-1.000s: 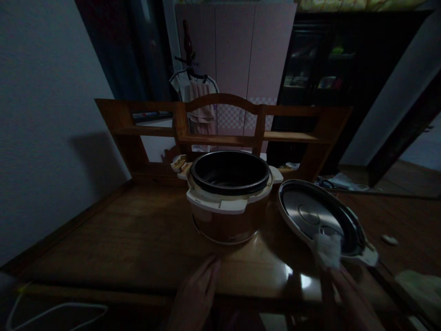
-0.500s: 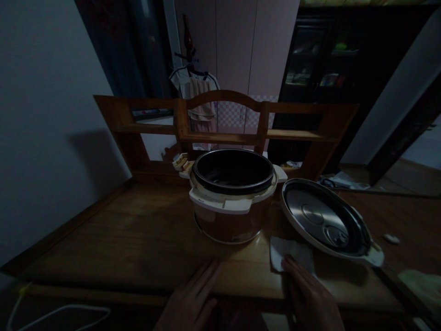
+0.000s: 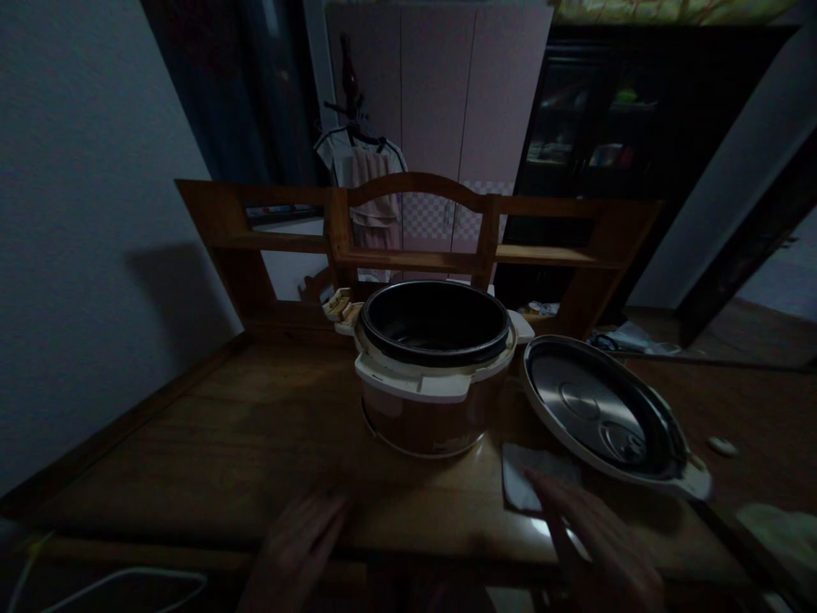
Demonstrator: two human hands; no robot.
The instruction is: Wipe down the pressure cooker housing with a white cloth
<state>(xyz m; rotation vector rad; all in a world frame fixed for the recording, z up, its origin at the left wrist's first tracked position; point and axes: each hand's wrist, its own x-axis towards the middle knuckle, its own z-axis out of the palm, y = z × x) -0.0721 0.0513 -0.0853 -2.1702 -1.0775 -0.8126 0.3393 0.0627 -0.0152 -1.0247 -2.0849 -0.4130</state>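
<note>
**Head view: white cloth under the right hand, open cooker behind it**

Head camera, dim room. The right hand (image 3: 600, 545) lies near the front edge of the worktop (image 3: 255, 443), fingers spread and loose, its fingertips on or just above the near edge of a white cloth (image 3: 527, 472); blur keeps me from telling whether they press it. Nothing is gripped. The left hand (image 3: 290, 553) hovers at the near left, fingers apart, blurred, holding nothing and touching nothing that I can see.

The cloth lies flat on the worktop, just in front of the gap between the cooker (image 3: 434, 383) and its lid (image 3: 606, 413). It looks thin, soft and very light, so it would crumple or slide on the glossy wood rather than resist. A pinch at a corner or a bunching of the middle should lift it.

The cooker stands open in the middle, dark inner pot (image 3: 435, 322) seated in it. It is likely heavy and rigid, best taken by the pale side handles. The lid lies inside-up to the right, tilted, metal face showing. It looks smooth and probably slippery, and its rim or the tab at its near right end looks like the surest hold.

Behind stands a wooden shelf (image 3: 414, 255).
</note>
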